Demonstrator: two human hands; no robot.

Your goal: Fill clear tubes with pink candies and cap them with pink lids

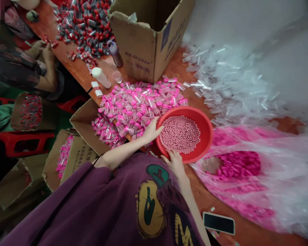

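Here, the left hand lies spread against the rim of the red basin; the right hand, slightly curled, touches its 6 o'clock edge, pinching nothing. Pink pills sit within both hands' reach; filled vials heap at 10 o'clock.

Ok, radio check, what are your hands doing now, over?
Left hand and right hand at rim of red plastic basin. Pink round pills inside. Filled pink-capped bottles beside it.
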